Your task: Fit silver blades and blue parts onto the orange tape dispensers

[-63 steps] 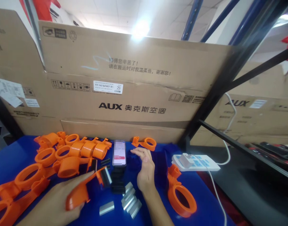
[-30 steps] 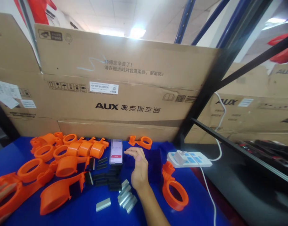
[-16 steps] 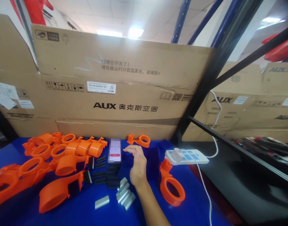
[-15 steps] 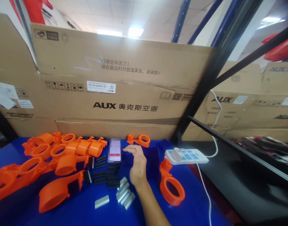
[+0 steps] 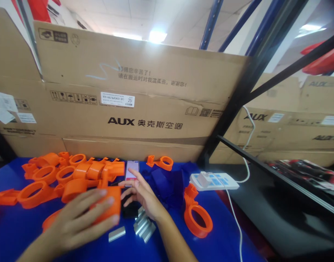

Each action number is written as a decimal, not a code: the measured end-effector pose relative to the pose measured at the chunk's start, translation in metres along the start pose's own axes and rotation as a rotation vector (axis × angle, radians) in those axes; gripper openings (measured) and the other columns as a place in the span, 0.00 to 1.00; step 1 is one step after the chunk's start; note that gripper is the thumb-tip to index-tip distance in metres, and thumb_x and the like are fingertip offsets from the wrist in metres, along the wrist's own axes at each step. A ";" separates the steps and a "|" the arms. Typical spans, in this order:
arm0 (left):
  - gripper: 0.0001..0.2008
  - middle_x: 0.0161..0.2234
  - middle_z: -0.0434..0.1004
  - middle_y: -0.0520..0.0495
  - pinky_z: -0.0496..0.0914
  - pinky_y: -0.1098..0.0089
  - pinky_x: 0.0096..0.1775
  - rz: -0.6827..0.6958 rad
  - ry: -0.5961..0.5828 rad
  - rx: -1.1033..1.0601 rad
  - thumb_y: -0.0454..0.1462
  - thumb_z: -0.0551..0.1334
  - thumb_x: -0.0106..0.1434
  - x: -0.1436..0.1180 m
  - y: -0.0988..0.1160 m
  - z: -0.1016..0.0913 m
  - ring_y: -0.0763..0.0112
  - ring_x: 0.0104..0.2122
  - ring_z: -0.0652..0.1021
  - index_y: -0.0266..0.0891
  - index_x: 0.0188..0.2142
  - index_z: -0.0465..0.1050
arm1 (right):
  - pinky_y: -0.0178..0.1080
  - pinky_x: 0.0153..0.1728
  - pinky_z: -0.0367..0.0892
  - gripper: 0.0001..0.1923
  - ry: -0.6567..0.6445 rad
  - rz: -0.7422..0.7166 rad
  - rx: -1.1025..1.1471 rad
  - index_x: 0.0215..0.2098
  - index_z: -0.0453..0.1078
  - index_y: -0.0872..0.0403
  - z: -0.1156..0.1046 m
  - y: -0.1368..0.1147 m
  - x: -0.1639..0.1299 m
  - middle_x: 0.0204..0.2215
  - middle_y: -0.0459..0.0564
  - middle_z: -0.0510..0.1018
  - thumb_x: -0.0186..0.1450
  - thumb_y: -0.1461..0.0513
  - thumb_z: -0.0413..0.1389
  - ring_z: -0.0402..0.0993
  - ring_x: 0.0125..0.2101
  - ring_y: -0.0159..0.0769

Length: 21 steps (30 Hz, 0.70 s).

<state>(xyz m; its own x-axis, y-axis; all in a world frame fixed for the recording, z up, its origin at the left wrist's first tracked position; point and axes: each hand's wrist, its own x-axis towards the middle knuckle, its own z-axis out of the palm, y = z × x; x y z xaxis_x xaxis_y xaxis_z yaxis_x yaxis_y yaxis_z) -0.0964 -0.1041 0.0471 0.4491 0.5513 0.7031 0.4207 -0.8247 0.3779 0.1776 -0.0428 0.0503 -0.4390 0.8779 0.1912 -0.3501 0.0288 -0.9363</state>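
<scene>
Orange dispenser part (image 5: 108, 203) sits gripped in the left hand (image 5: 79, 218); right hand (image 5: 143, 194) hovers spread above black clips (image 5: 130, 210).

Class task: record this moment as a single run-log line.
left hand: gripping orange part | right hand: open, over black pieces, beside phone | metal clips: on blue table

Left hand (image 5: 82, 218) low, fingers curled in a grip; right hand (image 5: 143, 194) ahead, fingers spread.

Left hand (image 5: 82, 218) blurred by motion, covering most of the orange part (image 5: 108, 203) at lower left. Phone (image 5: 131, 168) screen unreadable. Black pieces (image 5: 130, 210) partly hidden behind right hand (image 5: 143, 194).
</scene>
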 end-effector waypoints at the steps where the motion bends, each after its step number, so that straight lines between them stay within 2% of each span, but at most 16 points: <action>1: 0.30 0.52 0.84 0.55 0.71 0.50 0.61 0.121 -0.108 0.069 0.28 0.68 0.64 0.016 0.000 0.017 0.54 0.56 0.80 0.63 0.58 0.75 | 0.40 0.32 0.73 0.29 -0.009 0.031 0.052 0.60 0.65 0.47 0.000 0.001 0.001 0.41 0.52 0.82 0.69 0.41 0.55 0.80 0.34 0.41; 3: 0.35 0.56 0.82 0.55 0.70 0.53 0.63 0.248 -0.288 0.115 0.26 0.63 0.67 0.044 0.004 0.048 0.57 0.57 0.79 0.64 0.65 0.66 | 0.39 0.31 0.72 0.27 0.040 0.049 0.123 0.55 0.68 0.48 -0.003 0.002 0.003 0.39 0.52 0.82 0.67 0.40 0.58 0.80 0.34 0.41; 5: 0.38 0.60 0.78 0.54 0.67 0.52 0.64 0.267 -0.355 0.076 0.24 0.60 0.68 0.063 0.009 0.069 0.58 0.59 0.78 0.63 0.68 0.60 | 0.38 0.29 0.70 0.25 0.161 0.042 0.171 0.49 0.70 0.49 -0.009 0.003 0.008 0.35 0.50 0.82 0.67 0.40 0.58 0.79 0.29 0.40; 9: 0.39 0.67 0.70 0.49 0.61 0.44 0.67 0.302 -0.395 0.031 0.25 0.60 0.68 0.071 0.007 0.088 0.53 0.65 0.71 0.62 0.71 0.56 | 0.38 0.25 0.68 0.27 0.393 0.018 0.183 0.39 0.70 0.51 -0.023 0.006 0.016 0.27 0.48 0.80 0.67 0.37 0.55 0.75 0.23 0.38; 11: 0.40 0.69 0.66 0.47 0.54 0.36 0.67 0.279 -0.324 -0.049 0.33 0.67 0.66 0.067 0.000 0.095 0.45 0.68 0.65 0.62 0.71 0.55 | 0.38 0.27 0.69 0.25 0.458 -0.031 0.159 0.37 0.70 0.51 -0.027 0.007 0.017 0.27 0.47 0.80 0.66 0.38 0.57 0.76 0.24 0.38; 12: 0.42 0.71 0.62 0.45 0.51 0.33 0.67 0.221 -0.253 -0.123 0.38 0.70 0.63 0.065 -0.003 0.100 0.41 0.70 0.61 0.62 0.72 0.54 | 0.38 0.28 0.69 0.24 0.483 -0.062 0.145 0.38 0.69 0.50 -0.029 0.007 0.017 0.28 0.47 0.80 0.66 0.39 0.58 0.76 0.25 0.38; 14: 0.48 0.74 0.51 0.42 0.45 0.33 0.68 -0.009 -0.071 -0.322 0.48 0.72 0.61 0.066 -0.007 0.111 0.37 0.72 0.51 0.58 0.74 0.49 | 0.39 0.29 0.71 0.21 0.510 -0.111 0.100 0.40 0.70 0.49 -0.029 0.008 0.016 0.29 0.46 0.80 0.68 0.41 0.57 0.76 0.26 0.39; 16: 0.45 0.76 0.43 0.43 0.47 0.39 0.69 -0.327 0.070 -0.555 0.49 0.67 0.66 0.074 -0.008 0.122 0.42 0.73 0.47 0.55 0.75 0.44 | 0.40 0.32 0.72 0.20 0.510 -0.145 0.012 0.42 0.71 0.49 -0.028 0.009 0.015 0.31 0.47 0.80 0.70 0.42 0.55 0.77 0.29 0.40; 18: 0.39 0.75 0.49 0.43 0.55 0.44 0.68 -0.575 0.119 -0.786 0.47 0.64 0.69 0.084 -0.006 0.131 0.46 0.72 0.54 0.54 0.74 0.49 | 0.42 0.38 0.73 0.19 0.508 -0.183 -0.151 0.43 0.73 0.49 -0.028 0.011 0.016 0.36 0.49 0.81 0.71 0.43 0.54 0.77 0.35 0.42; 21: 0.30 0.67 0.69 0.41 0.64 0.51 0.64 -0.744 0.122 -0.990 0.45 0.67 0.67 0.095 -0.005 0.135 0.49 0.66 0.69 0.49 0.67 0.64 | 0.45 0.50 0.69 0.20 0.522 -0.243 -0.436 0.43 0.76 0.49 -0.030 0.014 0.016 0.43 0.51 0.80 0.73 0.45 0.51 0.75 0.46 0.44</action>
<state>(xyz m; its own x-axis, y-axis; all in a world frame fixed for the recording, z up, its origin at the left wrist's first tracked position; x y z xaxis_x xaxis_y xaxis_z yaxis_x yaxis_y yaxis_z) 0.0501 -0.0307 0.0309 0.2583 0.9535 0.1551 -0.2573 -0.0868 0.9624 0.1903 -0.0136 0.0310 0.0999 0.9333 0.3448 0.0222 0.3444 -0.9386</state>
